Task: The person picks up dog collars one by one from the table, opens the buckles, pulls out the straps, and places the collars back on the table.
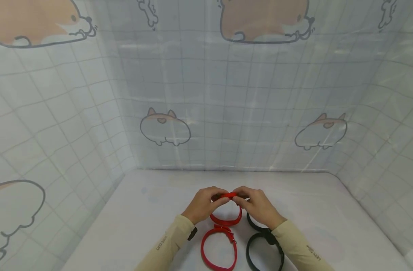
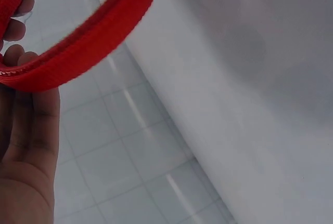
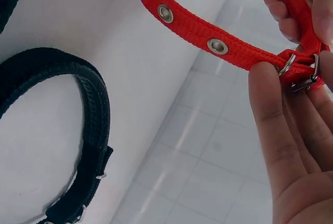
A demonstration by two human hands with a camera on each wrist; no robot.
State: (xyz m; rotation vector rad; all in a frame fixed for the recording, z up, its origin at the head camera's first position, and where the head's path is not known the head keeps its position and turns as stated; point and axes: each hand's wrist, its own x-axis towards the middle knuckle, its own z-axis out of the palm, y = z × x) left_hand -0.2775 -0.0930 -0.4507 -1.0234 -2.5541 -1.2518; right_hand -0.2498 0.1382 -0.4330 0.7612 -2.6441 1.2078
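Both hands hold a red collar [image 1: 230,195] above the white table, the left hand [image 1: 204,203] pinching one side and the right hand [image 1: 258,205] the other. Its strap hangs in a loop toward me. The right wrist view shows metal eyelets along this collar and the right fingers [image 3: 270,115] at its metal buckle [image 3: 307,76]. In the left wrist view the strap [image 2: 99,42] curves across the left fingers [image 2: 44,115]. A second red collar [image 1: 203,248] lies looped on the table just below the held one.
Two black collars lie right of the red ones; the nearer black collar [image 1: 248,252] is beside the right sleeve [image 1: 297,244], and the farther black collar [image 1: 253,225] is partly hidden by the right hand. A tiled-print sheet [image 1: 240,90] surrounds the white table [image 1: 152,210].
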